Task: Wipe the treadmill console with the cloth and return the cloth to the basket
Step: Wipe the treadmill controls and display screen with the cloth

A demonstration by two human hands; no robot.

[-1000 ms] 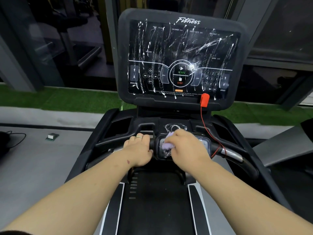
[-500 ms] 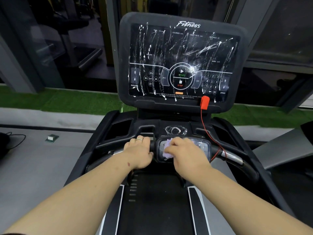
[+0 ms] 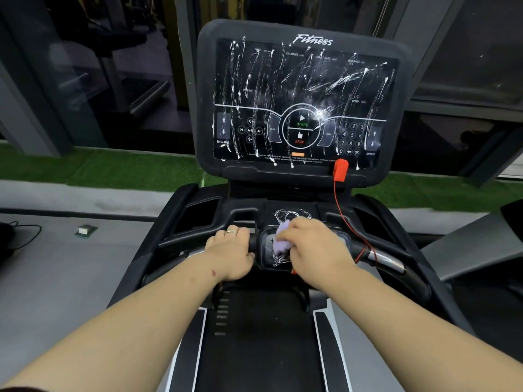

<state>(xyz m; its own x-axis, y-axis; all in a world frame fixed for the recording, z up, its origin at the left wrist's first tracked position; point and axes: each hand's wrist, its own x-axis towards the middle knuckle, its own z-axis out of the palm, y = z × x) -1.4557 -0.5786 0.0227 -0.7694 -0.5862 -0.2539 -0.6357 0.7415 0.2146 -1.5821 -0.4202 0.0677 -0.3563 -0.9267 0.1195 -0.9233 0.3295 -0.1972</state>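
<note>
The treadmill console (image 3: 300, 103) stands upright ahead, its black screen streaked with white smears. Below it sits a small handlebar control panel (image 3: 268, 250), also marked with white scribbles. My right hand (image 3: 314, 247) grips a bunched lilac cloth (image 3: 283, 241) and presses it on that small panel. My left hand (image 3: 230, 250) curls round the handlebar (image 3: 387, 260) just left of the panel, a ring on one finger. No basket is in view.
A red safety key (image 3: 340, 170) clips to the console's lower edge, its red cord (image 3: 343, 219) hanging down to the handlebar on the right. The black belt (image 3: 260, 335) runs under my arms. Grey floor, a small box (image 3: 85, 230) and green turf lie left.
My right hand has shifted the cloth slightly up and left over the small panel. My left hand keeps its hold on the handlebar. The camera view dropped a little.
</note>
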